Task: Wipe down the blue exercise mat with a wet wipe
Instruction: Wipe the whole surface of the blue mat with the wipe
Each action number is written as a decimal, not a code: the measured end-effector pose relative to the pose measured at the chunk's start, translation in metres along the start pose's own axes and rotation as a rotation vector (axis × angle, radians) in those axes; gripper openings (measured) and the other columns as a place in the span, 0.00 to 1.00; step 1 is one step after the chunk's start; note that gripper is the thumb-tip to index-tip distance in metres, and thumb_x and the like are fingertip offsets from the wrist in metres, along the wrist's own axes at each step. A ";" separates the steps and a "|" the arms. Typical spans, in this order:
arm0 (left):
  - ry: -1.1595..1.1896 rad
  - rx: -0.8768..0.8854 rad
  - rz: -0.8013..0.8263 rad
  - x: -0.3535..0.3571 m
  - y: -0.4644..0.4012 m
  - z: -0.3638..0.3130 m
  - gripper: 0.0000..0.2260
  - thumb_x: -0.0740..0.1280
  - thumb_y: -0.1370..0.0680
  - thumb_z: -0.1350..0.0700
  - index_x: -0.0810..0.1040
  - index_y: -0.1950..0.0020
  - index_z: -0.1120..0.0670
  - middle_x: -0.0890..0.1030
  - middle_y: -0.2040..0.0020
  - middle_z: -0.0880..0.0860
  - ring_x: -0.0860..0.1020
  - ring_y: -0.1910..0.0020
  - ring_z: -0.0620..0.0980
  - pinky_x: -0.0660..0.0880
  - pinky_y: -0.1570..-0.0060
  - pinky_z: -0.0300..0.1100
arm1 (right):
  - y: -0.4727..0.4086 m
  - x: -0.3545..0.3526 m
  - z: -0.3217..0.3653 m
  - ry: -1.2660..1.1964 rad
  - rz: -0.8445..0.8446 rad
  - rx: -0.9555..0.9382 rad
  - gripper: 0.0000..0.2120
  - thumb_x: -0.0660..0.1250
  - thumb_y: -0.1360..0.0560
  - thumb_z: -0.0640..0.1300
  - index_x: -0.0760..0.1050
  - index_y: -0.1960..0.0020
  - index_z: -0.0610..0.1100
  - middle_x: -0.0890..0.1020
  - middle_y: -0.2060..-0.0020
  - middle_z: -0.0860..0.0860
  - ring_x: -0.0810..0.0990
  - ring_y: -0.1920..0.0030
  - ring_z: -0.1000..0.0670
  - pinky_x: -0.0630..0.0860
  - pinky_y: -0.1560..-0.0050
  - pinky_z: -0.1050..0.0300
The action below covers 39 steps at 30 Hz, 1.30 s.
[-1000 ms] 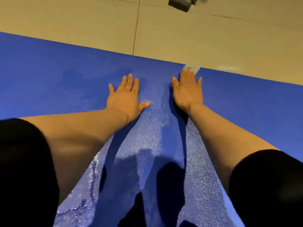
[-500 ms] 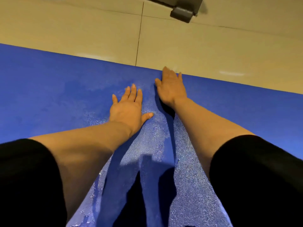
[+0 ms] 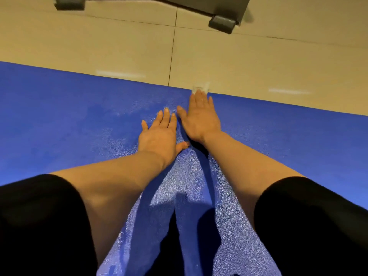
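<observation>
Blue mat (image 3: pixel 69 120): right hand (image 3: pixel 201 118) presses what looks like a wipe (image 3: pixel 200 88).

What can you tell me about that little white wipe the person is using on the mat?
Only a small part of the wipe shows: a pale, thin, slightly see-through scrap, blurred, poking out past the fingertips of the right hand. That hand lies flat with straight fingers, pressing it down. It sits at the far edge of the blue mat, just reaching the beige floor. The rest is hidden under the hand.
</observation>
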<state>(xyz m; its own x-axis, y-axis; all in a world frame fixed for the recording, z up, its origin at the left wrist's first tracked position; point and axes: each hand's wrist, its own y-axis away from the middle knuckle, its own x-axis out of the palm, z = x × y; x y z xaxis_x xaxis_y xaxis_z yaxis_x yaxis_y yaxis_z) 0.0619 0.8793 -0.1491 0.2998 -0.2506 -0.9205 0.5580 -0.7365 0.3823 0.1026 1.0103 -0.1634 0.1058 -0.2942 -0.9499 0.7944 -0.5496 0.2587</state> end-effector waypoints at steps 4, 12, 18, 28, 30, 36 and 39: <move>-0.012 0.011 0.009 -0.002 -0.001 0.000 0.41 0.54 0.22 0.33 0.40 0.21 0.54 0.40 0.20 0.54 0.42 0.21 0.52 0.49 0.26 0.59 | 0.015 -0.006 -0.051 0.108 -0.040 -0.049 0.32 0.45 0.17 0.58 0.44 0.21 0.40 0.45 0.21 0.44 0.43 0.22 0.48 0.37 0.24 0.52; -0.008 0.004 -0.003 0.001 -0.001 0.002 0.40 0.54 0.22 0.33 0.41 0.21 0.55 0.40 0.20 0.54 0.43 0.21 0.52 0.50 0.26 0.60 | 0.017 0.007 -0.003 0.072 -0.011 0.144 0.34 0.41 0.17 0.58 0.41 0.22 0.35 0.42 0.22 0.39 0.40 0.22 0.43 0.37 0.24 0.48; 0.021 0.018 0.021 -0.003 -0.003 0.003 0.41 0.54 0.23 0.33 0.42 0.20 0.55 0.41 0.20 0.54 0.43 0.21 0.52 0.49 0.25 0.60 | 0.057 0.004 -0.072 0.129 -0.067 -0.046 0.31 0.44 0.17 0.56 0.44 0.21 0.39 0.46 0.21 0.43 0.44 0.22 0.47 0.38 0.23 0.51; 0.076 0.038 0.041 0.005 0.003 0.007 0.39 0.56 0.21 0.37 0.40 0.21 0.55 0.38 0.21 0.54 0.40 0.22 0.52 0.44 0.26 0.60 | 0.075 0.020 -0.022 -0.065 -0.023 -0.106 0.28 0.44 0.16 0.54 0.43 0.21 0.44 0.45 0.21 0.48 0.43 0.22 0.51 0.37 0.24 0.50; 0.065 0.036 -0.009 0.012 0.011 0.006 0.36 0.55 0.19 0.39 0.41 0.20 0.55 0.40 0.20 0.54 0.41 0.22 0.52 0.44 0.25 0.57 | 0.083 0.017 -0.046 -0.031 -0.039 -0.035 0.28 0.43 0.16 0.55 0.43 0.21 0.44 0.45 0.21 0.48 0.43 0.22 0.51 0.38 0.23 0.49; 0.086 0.157 -0.090 0.020 0.028 -0.009 0.27 0.53 0.15 0.53 0.43 0.20 0.54 0.43 0.20 0.53 0.44 0.21 0.50 0.44 0.24 0.50 | 0.090 0.019 -0.016 -0.172 -0.044 0.129 0.30 0.42 0.17 0.56 0.47 0.21 0.41 0.47 0.21 0.44 0.44 0.22 0.47 0.37 0.24 0.50; 0.144 0.167 -0.071 0.023 0.031 -0.012 0.27 0.54 0.16 0.55 0.46 0.20 0.54 0.45 0.20 0.52 0.44 0.21 0.49 0.42 0.24 0.48 | 0.098 0.020 -0.007 -0.134 0.043 -0.107 0.27 0.40 0.17 0.55 0.48 0.20 0.45 0.47 0.21 0.49 0.44 0.22 0.51 0.35 0.25 0.52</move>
<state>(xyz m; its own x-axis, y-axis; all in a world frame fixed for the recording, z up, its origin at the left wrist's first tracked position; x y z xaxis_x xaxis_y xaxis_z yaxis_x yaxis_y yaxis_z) 0.0955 0.8580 -0.1570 0.3787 -0.1108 -0.9189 0.4492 -0.8460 0.2871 0.1868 0.9563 -0.1584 0.0665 -0.4211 -0.9046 0.8506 -0.4500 0.2720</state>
